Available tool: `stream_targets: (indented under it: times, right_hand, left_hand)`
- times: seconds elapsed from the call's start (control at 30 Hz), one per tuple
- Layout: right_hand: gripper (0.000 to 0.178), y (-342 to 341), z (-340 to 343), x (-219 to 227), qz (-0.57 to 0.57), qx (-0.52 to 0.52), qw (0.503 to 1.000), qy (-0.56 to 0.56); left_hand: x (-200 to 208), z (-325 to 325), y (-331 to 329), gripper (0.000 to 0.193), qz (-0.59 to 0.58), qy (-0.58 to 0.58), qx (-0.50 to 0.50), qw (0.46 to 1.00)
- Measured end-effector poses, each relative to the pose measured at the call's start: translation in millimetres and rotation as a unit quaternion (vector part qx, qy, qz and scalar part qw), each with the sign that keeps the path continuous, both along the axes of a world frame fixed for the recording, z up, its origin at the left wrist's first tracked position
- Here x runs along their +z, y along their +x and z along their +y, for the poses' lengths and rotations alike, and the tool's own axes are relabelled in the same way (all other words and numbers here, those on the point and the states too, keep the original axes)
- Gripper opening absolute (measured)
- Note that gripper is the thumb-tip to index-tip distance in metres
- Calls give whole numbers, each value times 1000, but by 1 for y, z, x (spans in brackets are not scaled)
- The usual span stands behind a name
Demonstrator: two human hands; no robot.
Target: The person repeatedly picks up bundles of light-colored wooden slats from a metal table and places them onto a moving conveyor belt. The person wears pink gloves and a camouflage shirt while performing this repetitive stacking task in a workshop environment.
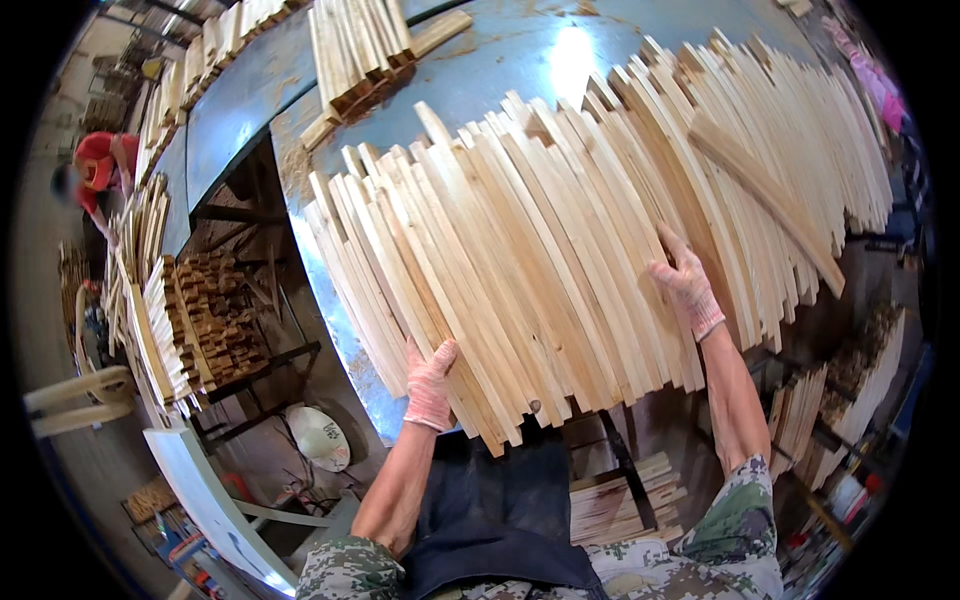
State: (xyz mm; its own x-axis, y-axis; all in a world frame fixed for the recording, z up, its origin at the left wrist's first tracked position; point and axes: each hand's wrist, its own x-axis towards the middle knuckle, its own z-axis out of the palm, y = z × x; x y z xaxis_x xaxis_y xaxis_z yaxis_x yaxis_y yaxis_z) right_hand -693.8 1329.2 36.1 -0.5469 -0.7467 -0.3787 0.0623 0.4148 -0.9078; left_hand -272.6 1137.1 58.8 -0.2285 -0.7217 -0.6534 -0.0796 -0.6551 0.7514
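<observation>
A wide row of pale wooden strips (520,250) lies side by side across the blue-grey metal table, their near ends uneven and jutting past its edge. My left hand (430,385), in a pinkish knit glove, grips strips near the row's lower left, thumb on top and fingertips partly hidden. Farther right, my right hand (690,290), gloved alike, holds the strips with thumb and forefinger apart; its other fingers are partly hidden. A bunch of strips lies between my two hands. One loose strip (765,200) rests slantwise on top at the right.
Another bundle of strips (360,50) sits on the far side of the metal table (250,95), near some sawdust. Stacked wood (215,320) fills a rack at left, by a person in red (98,165). A pink-sleeved arm (875,85) shows far right. A white round-topped object (318,437) stands below.
</observation>
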Motion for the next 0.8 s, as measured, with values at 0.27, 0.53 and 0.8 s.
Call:
stream_targets:
  times: [0.27,0.53,0.8]
  right_hand:
    - [99,8,-20,28,-173,14,980,95]
    - [71,70,-30,75,-272,-45,961,11]
    - [97,118,-26,101,-209,46,977,-6]
  left_hand:
    - [-7,-29,10,73,25,80,-52,995]
    - [20,-36,43,66,111,111,-53,986]
    - [76,-15,130,95,156,34,-11,987]
